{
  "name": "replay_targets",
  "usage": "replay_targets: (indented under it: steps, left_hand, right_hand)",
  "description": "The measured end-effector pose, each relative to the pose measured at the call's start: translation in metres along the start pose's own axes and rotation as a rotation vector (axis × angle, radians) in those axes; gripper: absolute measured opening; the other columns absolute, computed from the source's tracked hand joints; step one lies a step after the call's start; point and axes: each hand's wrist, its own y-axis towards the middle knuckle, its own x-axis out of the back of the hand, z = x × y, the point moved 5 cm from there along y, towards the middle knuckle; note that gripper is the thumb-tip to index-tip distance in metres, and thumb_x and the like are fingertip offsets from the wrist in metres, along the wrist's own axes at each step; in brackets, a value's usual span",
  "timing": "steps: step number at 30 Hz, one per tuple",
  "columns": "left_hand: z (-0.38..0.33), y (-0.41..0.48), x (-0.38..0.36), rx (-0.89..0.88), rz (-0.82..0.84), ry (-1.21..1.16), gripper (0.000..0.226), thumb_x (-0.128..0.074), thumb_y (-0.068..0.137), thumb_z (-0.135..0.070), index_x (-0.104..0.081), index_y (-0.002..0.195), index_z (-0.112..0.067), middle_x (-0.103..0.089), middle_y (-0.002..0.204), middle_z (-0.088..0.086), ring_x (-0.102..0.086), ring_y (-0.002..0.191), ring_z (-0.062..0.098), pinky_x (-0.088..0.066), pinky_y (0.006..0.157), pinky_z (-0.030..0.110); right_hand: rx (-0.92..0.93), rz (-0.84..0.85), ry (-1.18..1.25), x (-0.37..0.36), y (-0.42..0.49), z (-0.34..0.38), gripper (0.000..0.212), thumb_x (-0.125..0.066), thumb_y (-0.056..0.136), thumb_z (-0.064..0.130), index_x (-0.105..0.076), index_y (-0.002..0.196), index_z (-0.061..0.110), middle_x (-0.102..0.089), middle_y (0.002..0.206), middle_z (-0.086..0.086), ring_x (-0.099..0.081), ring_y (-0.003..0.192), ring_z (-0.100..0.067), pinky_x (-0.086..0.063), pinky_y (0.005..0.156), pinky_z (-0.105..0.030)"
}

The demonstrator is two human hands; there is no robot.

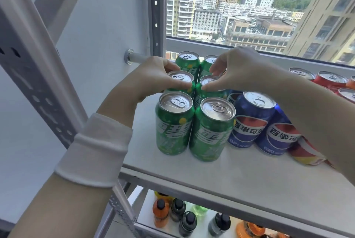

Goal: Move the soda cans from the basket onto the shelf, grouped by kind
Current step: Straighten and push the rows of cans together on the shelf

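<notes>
The left hand [151,78] pinches the rim of a middle-row green can [179,78], and the right hand [244,70] pinches the neighbour can [208,80] at its 3 o'clock, at the shelf's [230,176] 9 o'clock end. Both are best set down upright and flush with the adjoining rows, clear of the blue cans [251,120], before the fingers release.

A white wall [107,16] fills the left side. To its right, a large window [249,7] lets in bright daylight and looks down from high up on tall apartment towers [182,1], lower rooftops and green hills. A grey frame [211,45] runs along the bottom of the window. A dark metal post [156,7] with holes stands at the edge of the wall, and a grey perforated upright [28,64] slants across the near left. A short metal rod [134,58] sticks out of the wall. A pale shelf [230,176] spans the foreground, with a lower board [146,218] beneath it.
</notes>
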Motion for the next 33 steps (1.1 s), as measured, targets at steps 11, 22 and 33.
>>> replay_targets:
  steps: [11,22,33]
  left_hand:
    - [-0.006,-0.006,0.000,0.046,0.017,0.023,0.048,-0.082,0.063,-0.031,-0.062,0.104,-0.018,-0.064,0.091,-0.006,-0.062,0.082,0.009,-0.052,0.064,0.021]
    - [-0.022,0.019,0.015,-0.070,0.010,0.066,0.062,-0.064,0.064,-0.056,-0.052,0.113,-0.019,-0.058,0.105,-0.004,-0.056,0.098,0.012,-0.049,0.083,0.027]
    - [-0.007,0.099,-0.007,-0.083,0.067,0.204,0.073,-0.071,0.077,-0.036,-0.039,0.138,-0.011,-0.046,0.139,0.004,-0.047,0.121,0.017,-0.040,0.096,0.027]
  right_hand:
    - [-0.014,0.013,0.041,0.000,-0.003,-0.001,0.050,-0.079,0.067,0.039,-0.061,0.103,0.010,-0.061,0.097,0.000,-0.055,0.085,-0.013,-0.043,0.063,-0.014]
    - [-0.080,0.077,0.084,0.024,0.023,-0.015,0.054,-0.067,0.077,0.043,-0.059,0.116,0.007,-0.065,0.110,-0.009,-0.063,0.090,-0.021,-0.048,0.091,-0.036]
    - [-0.093,0.177,-0.205,0.003,0.093,-0.033,0.065,-0.075,0.071,0.042,-0.061,0.116,-0.002,-0.063,0.119,-0.015,-0.057,0.111,-0.030,-0.044,0.098,-0.041]
